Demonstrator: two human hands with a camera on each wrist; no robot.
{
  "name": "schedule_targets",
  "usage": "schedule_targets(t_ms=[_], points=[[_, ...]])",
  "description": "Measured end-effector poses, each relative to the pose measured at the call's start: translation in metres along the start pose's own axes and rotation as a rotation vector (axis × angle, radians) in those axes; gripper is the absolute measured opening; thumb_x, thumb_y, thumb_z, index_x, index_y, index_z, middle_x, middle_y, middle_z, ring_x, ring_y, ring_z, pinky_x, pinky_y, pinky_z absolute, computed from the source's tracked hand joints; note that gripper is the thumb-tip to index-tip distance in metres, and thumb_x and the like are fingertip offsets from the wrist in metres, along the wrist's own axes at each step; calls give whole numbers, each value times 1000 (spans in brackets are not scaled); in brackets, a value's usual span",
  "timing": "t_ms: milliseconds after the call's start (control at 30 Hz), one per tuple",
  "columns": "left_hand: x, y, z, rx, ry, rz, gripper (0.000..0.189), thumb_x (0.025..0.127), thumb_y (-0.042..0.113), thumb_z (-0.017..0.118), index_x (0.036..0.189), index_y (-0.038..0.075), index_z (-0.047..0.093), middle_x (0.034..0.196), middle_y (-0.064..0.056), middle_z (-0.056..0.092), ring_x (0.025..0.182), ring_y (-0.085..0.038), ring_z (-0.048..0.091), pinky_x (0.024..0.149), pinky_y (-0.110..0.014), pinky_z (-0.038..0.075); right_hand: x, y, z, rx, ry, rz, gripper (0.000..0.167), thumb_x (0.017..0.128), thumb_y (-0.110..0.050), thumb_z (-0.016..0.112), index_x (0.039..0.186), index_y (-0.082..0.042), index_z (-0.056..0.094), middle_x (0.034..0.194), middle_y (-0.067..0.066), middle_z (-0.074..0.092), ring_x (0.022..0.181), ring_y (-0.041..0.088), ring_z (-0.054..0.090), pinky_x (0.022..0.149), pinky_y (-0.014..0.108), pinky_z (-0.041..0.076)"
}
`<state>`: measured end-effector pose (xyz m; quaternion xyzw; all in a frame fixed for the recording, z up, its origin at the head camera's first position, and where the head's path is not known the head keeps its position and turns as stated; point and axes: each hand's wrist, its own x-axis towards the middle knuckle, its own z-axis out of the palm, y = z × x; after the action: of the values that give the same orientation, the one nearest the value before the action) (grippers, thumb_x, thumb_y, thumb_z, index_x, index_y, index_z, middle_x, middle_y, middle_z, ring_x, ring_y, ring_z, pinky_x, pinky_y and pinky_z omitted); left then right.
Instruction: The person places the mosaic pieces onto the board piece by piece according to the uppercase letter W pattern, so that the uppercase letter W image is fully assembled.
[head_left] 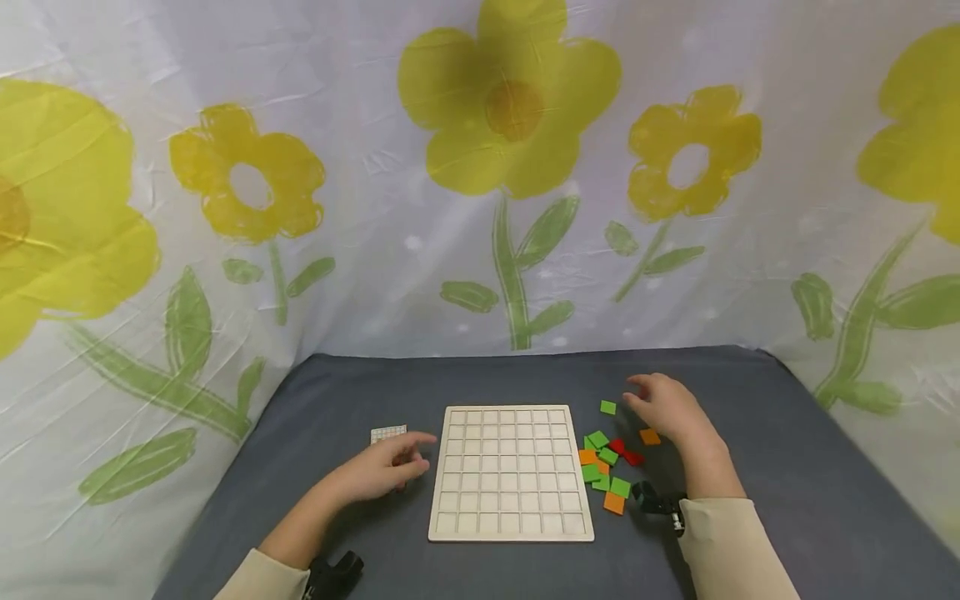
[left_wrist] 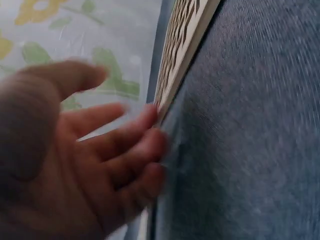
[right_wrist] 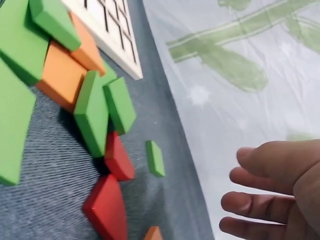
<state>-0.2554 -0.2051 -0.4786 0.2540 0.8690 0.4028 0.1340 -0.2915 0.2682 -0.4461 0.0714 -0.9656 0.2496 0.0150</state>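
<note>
A square wooden board [head_left: 512, 473] with a grid of shallow cells lies mid-table. My left hand [head_left: 381, 468] hovers beside its left edge, fingers loosely bent, holding nothing; in the left wrist view the hand is blurred. Partly behind that hand lies a small gridded card [head_left: 388, 432]. Right of the board is a loose heap of square tiles: green tiles [head_left: 620, 487], orange tiles [head_left: 613, 503] and red tiles [head_left: 633, 458]. My right hand [head_left: 669, 408] is raised beyond the heap, fingers relaxed, nothing between them. Near it lie a lone green tile [head_left: 607, 407] and an orange tile [head_left: 649, 437].
A dark grey cloth [head_left: 360, 379] covers the table. Behind and along both sides hangs a white curtain [head_left: 360, 292] printed with yellow flowers. Black wrist devices [head_left: 656, 500] are strapped at both sleeves. Some heap tiles overlap and lean against the board's right edge.
</note>
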Motion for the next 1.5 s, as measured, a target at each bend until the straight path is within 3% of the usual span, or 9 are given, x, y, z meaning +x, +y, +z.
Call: schedule_targets(t_ms=[67, 133, 300, 433, 733, 900, 1000, 1200, 1500], points=[[0, 1, 3, -6, -135, -20, 57, 103, 26, 65, 152, 4, 46, 89, -6, 62, 64, -15, 54, 57, -31, 46, 0, 4, 2, 7, -26, 16, 46, 102, -23, 64, 139, 4, 60, 119, 24, 64, 102, 37, 62, 83, 54, 52], [1, 3, 8, 10, -204, -35, 66, 97, 30, 73, 152, 7, 46, 89, -4, 61, 65, -13, 52, 59, -29, 45, 1, 7, 5, 13, -51, 25, 45, 101, -21, 66, 137, 5, 61, 119, 24, 64, 103, 38, 62, 85, 54, 52], [-1, 11, 17, 167, -257, -25, 94, 79, 39, 90, 155, 9, 43, 106, 1, 54, 88, -11, 51, 78, -30, 44, 1, 5, 9, 72, -141, 20, 35, 99, -20, 69, 127, 1, 68, 113, 17, 66, 93, 30, 62, 80, 49, 52], [-5, 18, 20, 275, -296, -1, 103, 75, 43, 92, 158, 11, 39, 118, 7, 47, 102, -10, 49, 91, -33, 43, -3, -1, 10, 160, -217, 9, 28, 97, -19, 72, 120, -2, 71, 108, 10, 66, 81, 23, 59, 71, 42, 51], [-4, 20, 23, 344, -215, 0, 108, 68, 46, 95, 153, 4, 43, 108, 6, 47, 97, -12, 49, 86, -32, 42, -17, -26, 10, 254, -365, -22, 23, 91, -13, 78, 109, -3, 69, 88, 4, 64, 73, 22, 57, 66, 37, 48], [-1, 17, 25, 350, -180, -1, 114, 67, 48, 95, 156, 1, 40, 119, 5, 46, 100, -12, 50, 88, -32, 44, -26, -40, 11, 265, -440, -38, 22, 85, -8, 83, 100, -3, 67, 76, 5, 56, 64, 18, 45, 62, 34, 40], [0, 14, 30, 345, -162, -1, 114, 69, 51, 93, 157, 1, 40, 120, 6, 43, 98, -11, 49, 85, -30, 44, -31, -44, 14, 233, -461, -32, 22, 82, -8, 85, 95, -4, 67, 78, 4, 56, 66, 17, 46, 63, 34, 40], [-1, 12, 33, 381, -146, 2, 111, 68, 57, 92, 155, 5, 45, 115, 8, 42, 93, -10, 49, 79, -27, 43, -36, -42, 20, 139, -421, -10, 23, 78, -4, 86, 87, -6, 65, 82, 4, 56, 68, 19, 49, 62, 34, 39], [-5, 27, 29, 555, -133, -13, 108, 67, 66, 87, 151, 8, 52, 114, 9, 43, 84, -7, 50, 73, -28, 45, -32, -43, 29, 63, -369, -28, 23, 75, -7, 87, 82, -10, 65, 80, 1, 57, 66, 18, 50, 60, 34, 41]])
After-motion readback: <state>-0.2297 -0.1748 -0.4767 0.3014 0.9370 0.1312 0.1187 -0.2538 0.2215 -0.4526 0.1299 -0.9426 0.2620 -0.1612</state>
